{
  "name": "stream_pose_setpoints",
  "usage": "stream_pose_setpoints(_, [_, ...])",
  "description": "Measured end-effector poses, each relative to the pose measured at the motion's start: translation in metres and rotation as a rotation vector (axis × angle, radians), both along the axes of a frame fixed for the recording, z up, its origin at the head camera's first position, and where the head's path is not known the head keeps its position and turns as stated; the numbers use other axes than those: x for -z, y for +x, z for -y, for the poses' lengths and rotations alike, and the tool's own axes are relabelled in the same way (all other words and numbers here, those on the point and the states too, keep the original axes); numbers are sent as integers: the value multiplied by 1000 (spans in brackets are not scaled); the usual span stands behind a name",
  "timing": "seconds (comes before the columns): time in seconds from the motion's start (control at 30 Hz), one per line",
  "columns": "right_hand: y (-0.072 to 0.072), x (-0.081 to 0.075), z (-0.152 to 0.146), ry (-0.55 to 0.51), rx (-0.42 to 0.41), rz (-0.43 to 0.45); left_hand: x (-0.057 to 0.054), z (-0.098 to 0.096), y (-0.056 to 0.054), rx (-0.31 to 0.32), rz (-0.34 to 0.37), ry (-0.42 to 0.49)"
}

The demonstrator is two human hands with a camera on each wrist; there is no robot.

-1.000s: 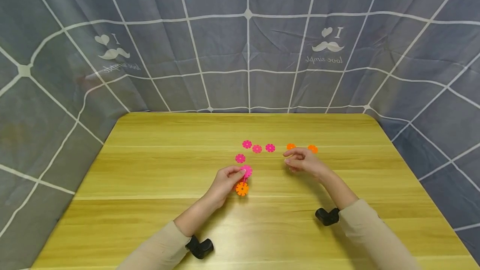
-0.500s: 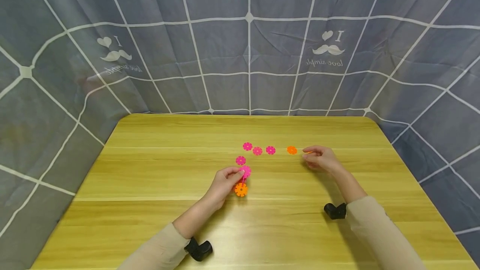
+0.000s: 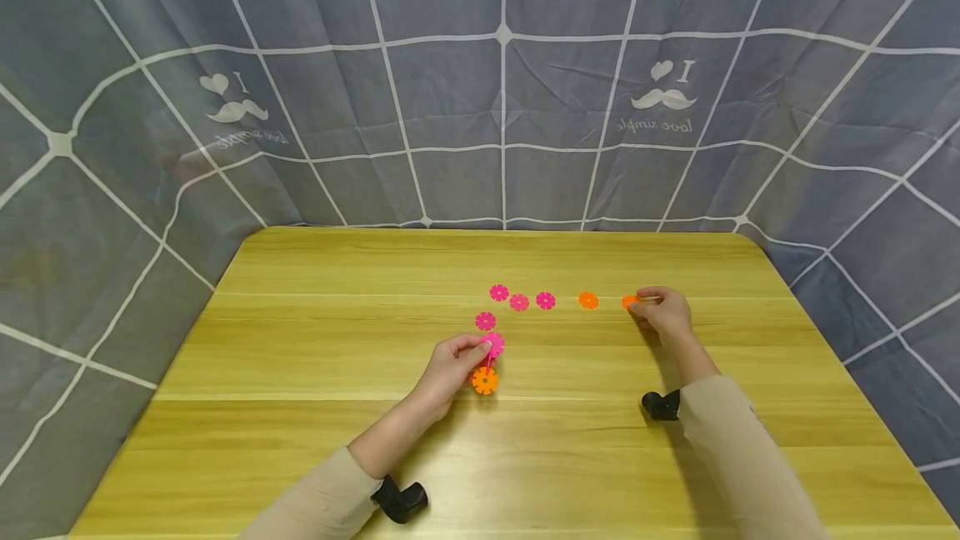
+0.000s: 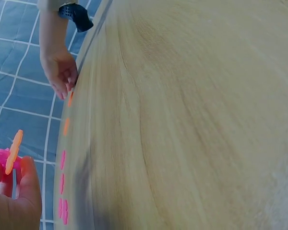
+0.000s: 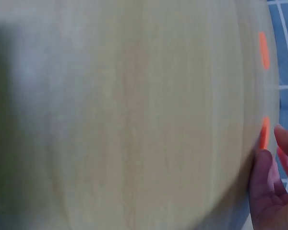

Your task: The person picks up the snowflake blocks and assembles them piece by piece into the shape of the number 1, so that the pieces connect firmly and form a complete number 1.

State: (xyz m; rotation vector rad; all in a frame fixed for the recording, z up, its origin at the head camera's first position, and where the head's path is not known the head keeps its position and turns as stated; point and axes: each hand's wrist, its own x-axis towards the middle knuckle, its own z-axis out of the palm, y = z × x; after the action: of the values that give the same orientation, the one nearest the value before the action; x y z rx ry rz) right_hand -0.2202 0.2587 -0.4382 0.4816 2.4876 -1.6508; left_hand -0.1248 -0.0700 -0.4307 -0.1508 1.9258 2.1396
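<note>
In the head view my left hand (image 3: 452, 369) pinches a small cluster of slotted interlocking discs above the table. A pink disc (image 3: 495, 345) shows at the fingertips and an orange disc (image 3: 484, 381) below it; part of the cluster is hidden by the fingers. My right hand (image 3: 664, 312) is at the far right end of the loose discs, its fingertips right at the edge of an orange disc (image 3: 628, 302) lying on the table. From the right wrist view, thumb and fingers stand apart around that disc's near end.
Another orange disc (image 3: 588, 300) lies left of the right hand. Several pink discs, among them a magenta disc (image 3: 546, 301) and a dark pink disc (image 3: 485, 321), lie on the wooden table (image 3: 300, 340). A grey checked curtain (image 3: 442, 107) hangs around the back and sides.
My right hand has moved right, past the nearer orange disc and over the farther one, to that disc's right edge. My left hand keeps its hold on the cluster, almost unmoved.
</note>
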Motion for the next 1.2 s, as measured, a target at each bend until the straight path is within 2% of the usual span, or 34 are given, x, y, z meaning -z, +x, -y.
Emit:
stream_pose_setpoints(0.13, [-2,4,-1,126,10,-26,1,0,0,6,1,13])
stream_pose_setpoints(0.33, [-3,5,2,390,-77,-69,2,-2,-1,14,10,21])
stream_pose_setpoints(0.47, [-3,2,4,433,-121,-63,2,-2,0,12,10,15])
stream_pose_setpoints(0.67, [-4,3,5,407,-172,-14,1,-3,1,11,16,17])
stream_pose_setpoints(0.83, [-7,5,5,368,-171,-6,1,-4,2,9,19,-2])
stream_pose_setpoints(1.07, [-6,2,10,138,-182,5,0,-4,3,8,18,5])
stream_pose_setpoints(1.2, [-4,-2,19,89,-218,-1,0,-4,4,10,16,17])
